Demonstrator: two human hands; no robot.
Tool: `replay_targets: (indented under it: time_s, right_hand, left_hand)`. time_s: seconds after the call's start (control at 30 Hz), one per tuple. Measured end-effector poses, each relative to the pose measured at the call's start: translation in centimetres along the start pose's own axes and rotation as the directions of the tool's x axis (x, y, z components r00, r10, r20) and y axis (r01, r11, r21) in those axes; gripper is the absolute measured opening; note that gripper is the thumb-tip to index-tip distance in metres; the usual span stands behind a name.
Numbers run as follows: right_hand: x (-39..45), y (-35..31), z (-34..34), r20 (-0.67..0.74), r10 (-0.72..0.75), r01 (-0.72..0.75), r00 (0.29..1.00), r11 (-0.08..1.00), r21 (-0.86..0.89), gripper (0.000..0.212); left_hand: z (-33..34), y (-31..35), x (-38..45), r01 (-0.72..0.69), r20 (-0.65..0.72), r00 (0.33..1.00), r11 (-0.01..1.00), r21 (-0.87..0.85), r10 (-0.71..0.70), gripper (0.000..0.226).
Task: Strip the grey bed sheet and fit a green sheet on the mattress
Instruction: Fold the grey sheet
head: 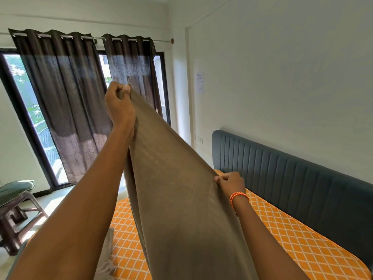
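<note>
Now: grey sheet (181, 188) off the orange mattress (292, 235), held aloft. Left hand (119, 106) pinches its far corner high; right hand (230, 183) grips the edge lower. Soft, light, drapey; best held at corners.

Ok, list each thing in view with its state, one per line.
grey sheet: off the mattress, held up
left hand: grips the sheet's top edge
right hand: pinches the sheet's side edge
mattress: bare, orange patterned
green sheet: folded on the stool
curtains: drawn, not fully
</note>
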State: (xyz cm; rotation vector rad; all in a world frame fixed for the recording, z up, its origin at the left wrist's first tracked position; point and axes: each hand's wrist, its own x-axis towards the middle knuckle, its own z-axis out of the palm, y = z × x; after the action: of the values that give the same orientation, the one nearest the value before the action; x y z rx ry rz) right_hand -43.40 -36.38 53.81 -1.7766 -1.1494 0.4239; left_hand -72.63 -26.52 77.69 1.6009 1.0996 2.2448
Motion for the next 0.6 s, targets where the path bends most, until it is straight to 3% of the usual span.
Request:
replay_targets:
  time_s: [0.27,0.37,0.5,0.6]
  right_hand:
    - [3.4,-1.9,-3.1,-0.091,-0.072,0.073,0.993,0.997,0.0,0.029]
    - [4.0,-2.7,-3.8,-0.101,-0.145,0.142,0.984,0.989,-0.042,0.027]
    - [4.3,-3.8,-4.5,-0.121,-0.252,0.238,0.96,0.964,-0.114,0.032]
    - [4.6,-4.2,-5.1,-0.076,-0.294,0.275,0.953,0.942,-0.192,0.038]
  left_hand:
    - [-1.8,-1.6,1.1,0.028,-0.07,0.997,0.999,0.024,-0.026,0.021]
    - [-2.9,-2.8,1.7,0.057,-0.12,0.991,0.997,0.049,-0.051,0.028]
    - [-4.7,-5.7,2.2,0.12,-0.193,0.976,0.989,0.087,-0.102,0.015]
    - [-5.8,-7.5,2.2,0.2,-0.234,0.958,0.971,0.133,-0.165,0.019]
